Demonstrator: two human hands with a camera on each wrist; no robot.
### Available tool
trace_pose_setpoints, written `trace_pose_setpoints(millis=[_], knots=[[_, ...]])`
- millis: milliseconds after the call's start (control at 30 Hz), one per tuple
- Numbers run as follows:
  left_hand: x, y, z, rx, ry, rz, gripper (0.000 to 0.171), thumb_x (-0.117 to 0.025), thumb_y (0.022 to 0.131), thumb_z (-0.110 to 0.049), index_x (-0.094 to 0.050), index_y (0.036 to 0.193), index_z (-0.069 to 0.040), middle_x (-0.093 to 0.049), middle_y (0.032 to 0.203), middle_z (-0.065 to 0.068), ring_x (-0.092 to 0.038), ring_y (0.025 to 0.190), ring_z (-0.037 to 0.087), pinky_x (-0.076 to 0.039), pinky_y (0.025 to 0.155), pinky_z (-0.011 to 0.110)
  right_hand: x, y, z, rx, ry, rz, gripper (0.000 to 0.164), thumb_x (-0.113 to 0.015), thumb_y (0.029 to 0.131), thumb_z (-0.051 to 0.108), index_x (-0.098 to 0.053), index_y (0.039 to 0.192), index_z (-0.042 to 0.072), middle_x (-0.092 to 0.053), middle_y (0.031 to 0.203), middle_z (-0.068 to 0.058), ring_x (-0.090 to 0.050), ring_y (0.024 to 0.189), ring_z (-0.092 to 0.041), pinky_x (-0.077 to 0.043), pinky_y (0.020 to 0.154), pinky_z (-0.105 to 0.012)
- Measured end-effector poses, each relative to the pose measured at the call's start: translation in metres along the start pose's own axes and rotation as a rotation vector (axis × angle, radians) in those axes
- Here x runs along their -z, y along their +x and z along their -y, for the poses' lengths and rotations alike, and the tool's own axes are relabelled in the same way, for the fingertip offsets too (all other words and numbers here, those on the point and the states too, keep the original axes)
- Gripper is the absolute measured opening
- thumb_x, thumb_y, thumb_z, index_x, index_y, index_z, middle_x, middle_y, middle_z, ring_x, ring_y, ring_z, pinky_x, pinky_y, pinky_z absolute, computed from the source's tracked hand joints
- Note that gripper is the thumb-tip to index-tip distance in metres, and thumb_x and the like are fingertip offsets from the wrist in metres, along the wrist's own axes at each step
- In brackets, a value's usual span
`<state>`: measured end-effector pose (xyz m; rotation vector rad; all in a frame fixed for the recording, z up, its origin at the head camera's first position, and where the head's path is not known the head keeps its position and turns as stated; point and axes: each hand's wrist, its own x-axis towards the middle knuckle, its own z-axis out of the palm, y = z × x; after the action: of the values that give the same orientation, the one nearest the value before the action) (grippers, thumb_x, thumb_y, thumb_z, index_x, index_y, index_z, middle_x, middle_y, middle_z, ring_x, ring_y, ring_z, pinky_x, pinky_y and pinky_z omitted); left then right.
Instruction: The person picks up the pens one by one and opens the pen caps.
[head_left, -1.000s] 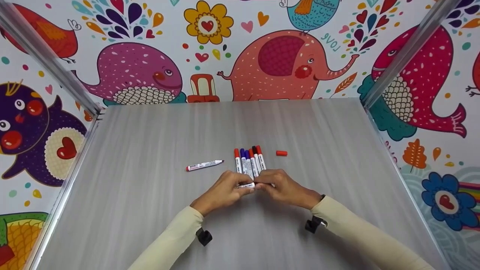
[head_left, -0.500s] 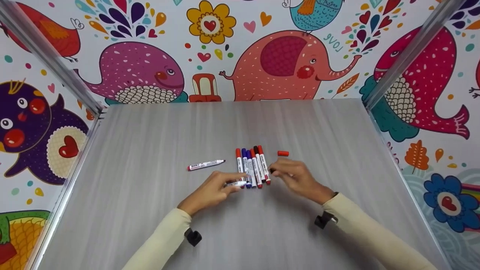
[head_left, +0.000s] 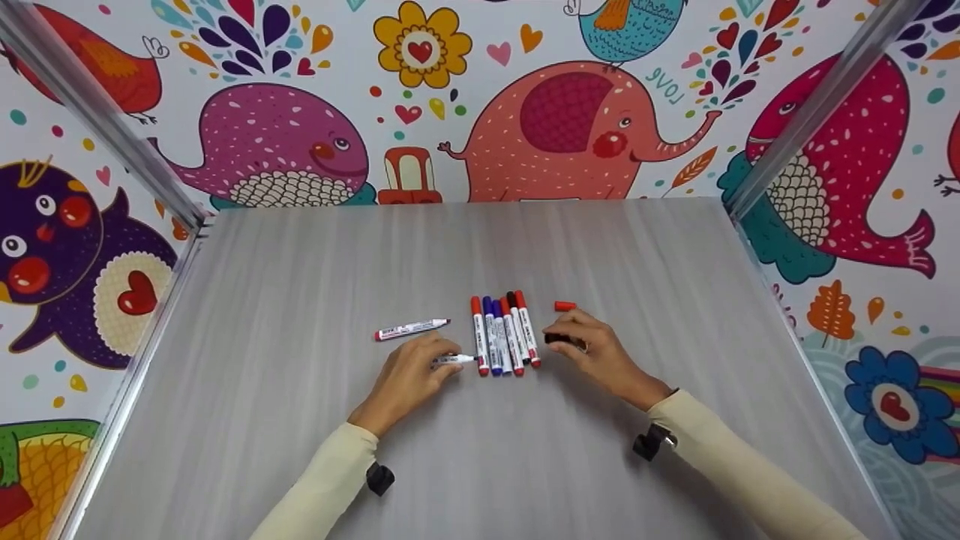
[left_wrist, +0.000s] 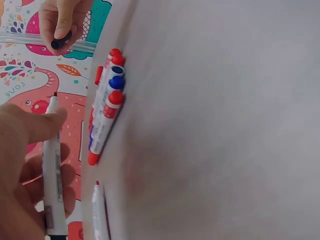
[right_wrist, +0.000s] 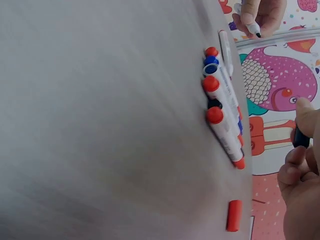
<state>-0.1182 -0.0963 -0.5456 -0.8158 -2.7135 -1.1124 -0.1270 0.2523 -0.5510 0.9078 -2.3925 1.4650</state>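
Note:
An uncapped marker (left_wrist: pixel 53 175) with a black tip lies in my left hand (head_left: pixel 409 379), held between thumb and fingers. In the head view its tip points right, close to a row of capped markers (head_left: pixel 497 337) with red, blue and black caps. On the other side of that row, my right hand (head_left: pixel 606 364) pinches a black marker cap (head_left: pixel 556 339), raised off the table in the right wrist view. Beyond my left hand lies another uncapped marker (head_left: pixel 411 330) with a red end. A loose red cap (head_left: pixel 565 306) lies just past my right fingertips.
The grey wood-grain table (head_left: pixel 300 262) carries the markers near its middle. Printed cartoon walls (head_left: pixel 555 135) enclose it at the back and sides, with metal frame posts (head_left: pixel 810 105) at the corners.
The hands were together at the front of the row a second ago. They have parted, left hand going left with the marker, right hand going right with the black cap.

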Motion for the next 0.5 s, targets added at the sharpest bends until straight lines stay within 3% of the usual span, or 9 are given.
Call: trace_pose_setpoints(millis=[100,233,500], knots=[[-0.004,-0.004,0.009,0.005,0.029,-0.04,0.017,-0.089,0.093,-0.01,-0.083,0.108,-0.01,-0.074,0.104,0.0,-0.067,0.091,0.015,-0.057,0.081,0.038,0.0,-0.003,-0.007,-0.018,-0.026,0.005,0.027,-0.08,0.094,-0.006,-0.08,0.121,0.0,-0.071,0.114,-0.011,-0.071,0.103,-0.03,-0.053,0.092,-0.016],[-0.007,-0.01,0.02,0.029,0.049,-0.05,0.019,-0.086,0.094,-0.002,-0.083,0.112,-0.007,-0.069,0.104,0.001,-0.063,0.089,0.015,-0.055,0.08,0.038,0.002,-0.008,-0.015,-0.048,-0.064,0.01,0.028,-0.08,0.095,-0.007,-0.078,0.122,-0.004,-0.072,0.117,-0.013,-0.067,0.097,-0.028,-0.051,0.083,-0.019],[-0.008,-0.016,0.033,0.051,0.064,-0.1,0.023,-0.084,0.092,0.004,-0.079,0.114,-0.002,-0.075,0.108,0.007,-0.07,0.1,0.024,-0.058,0.089,0.045,0.006,-0.012,-0.026,-0.192,-0.084,-0.001,0.023,-0.081,0.095,-0.005,-0.076,0.113,0.008,-0.072,0.11,-0.004,-0.061,0.092,-0.019,-0.047,0.079,-0.021]])
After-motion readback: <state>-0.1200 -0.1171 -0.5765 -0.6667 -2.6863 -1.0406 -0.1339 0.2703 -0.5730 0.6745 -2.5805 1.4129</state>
